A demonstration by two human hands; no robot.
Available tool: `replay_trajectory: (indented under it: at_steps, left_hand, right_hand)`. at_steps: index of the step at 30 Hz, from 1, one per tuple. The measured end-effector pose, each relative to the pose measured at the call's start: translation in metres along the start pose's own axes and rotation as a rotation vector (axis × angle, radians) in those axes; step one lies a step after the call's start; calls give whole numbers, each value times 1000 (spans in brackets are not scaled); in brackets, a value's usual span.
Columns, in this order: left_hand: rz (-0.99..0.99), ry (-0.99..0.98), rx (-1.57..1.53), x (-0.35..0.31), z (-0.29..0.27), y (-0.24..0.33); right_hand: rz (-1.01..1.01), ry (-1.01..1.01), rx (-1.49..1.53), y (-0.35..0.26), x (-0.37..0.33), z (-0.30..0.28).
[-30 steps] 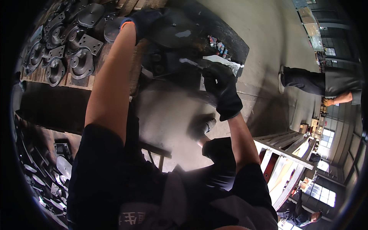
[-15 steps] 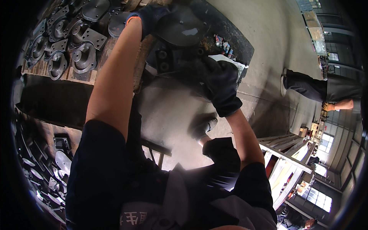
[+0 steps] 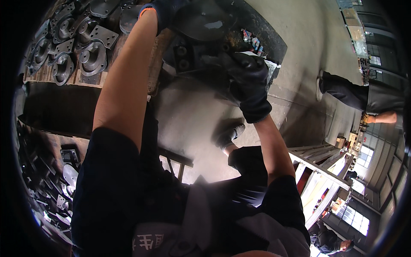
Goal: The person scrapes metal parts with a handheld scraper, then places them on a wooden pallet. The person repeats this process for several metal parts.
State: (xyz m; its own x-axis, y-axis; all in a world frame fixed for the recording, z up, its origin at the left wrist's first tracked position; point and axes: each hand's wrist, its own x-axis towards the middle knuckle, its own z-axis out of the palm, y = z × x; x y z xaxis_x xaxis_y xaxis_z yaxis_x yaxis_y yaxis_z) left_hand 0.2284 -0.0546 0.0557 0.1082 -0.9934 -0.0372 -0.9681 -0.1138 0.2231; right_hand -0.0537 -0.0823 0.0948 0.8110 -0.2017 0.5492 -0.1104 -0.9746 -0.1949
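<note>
Near the top centre of the frame, both gloved hands are on a dark metal casting [image 3: 201, 47] with a rounded top plate and a blocky body showing two round holes. The left hand [image 3: 165, 10], in a dark glove with an orange cuff edge, lies at the very top of the frame on the casting's upper left edge; its fingers run out of view, so how far they are curled cannot be told. The right hand [image 3: 246, 83], in a black glove, sits just right of centre, its fingers wrapped closed around the casting's right side. The casting rests at the edge of a wooden pallet [image 3: 43, 77] in the upper left of the frame.

On that pallet, left of the bare left forearm, lie rows of grey flanged parts [image 3: 92, 55], each a cup shape on a square plate with corner holes, packed touching one another. More flat metal pieces [image 3: 64, 180] lie in shadow at the lower left. A shoe [image 3: 229, 135] shows on the concrete floor [image 3: 299, 51] at the centre, below the right hand. At the right edge another person [image 3: 364, 96] stands well apart. A pale wooden frame [image 3: 325, 171] stands at the lower right.
</note>
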Motion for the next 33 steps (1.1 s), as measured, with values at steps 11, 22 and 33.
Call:
replay_trajectory:
  at_steps: [11,22,33]
  left_hand:
    - [57,-42,130,0,-9,10]
    - [80,-15,75,-3,-4,2]
    - [-62,-10,138,-5,-3,5]
  right_hand:
    - [20,-137,-10,-3,-7,-1]
    - [179,56,-62,1,-22,17]
    - [478,-83,165,6,-26,1]
